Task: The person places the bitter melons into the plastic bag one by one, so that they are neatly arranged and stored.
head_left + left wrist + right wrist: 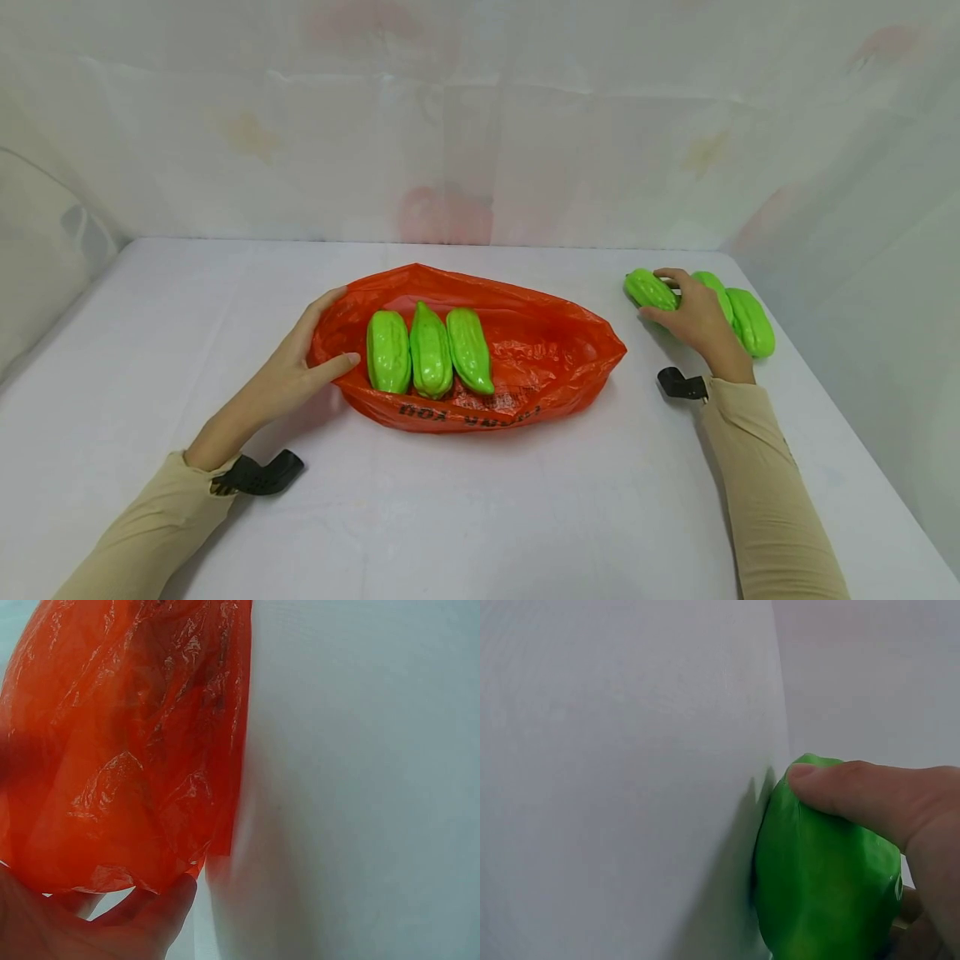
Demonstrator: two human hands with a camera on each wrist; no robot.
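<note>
An orange plastic bag lies open on the white table, with three green bitter gourds side by side inside it. My left hand holds the bag's left rim, thumb on the inside; the left wrist view shows the crinkled orange plastic bag over my fingers. At the far right my right hand grips a green gourd, thumb laid over that gourd. Two more gourds lie just right of that hand.
The white table is enclosed by pale draped sheeting at the back and sides. Black wrist-camera mounts sit at both sleeves. The table's right edge runs close behind the loose gourds.
</note>
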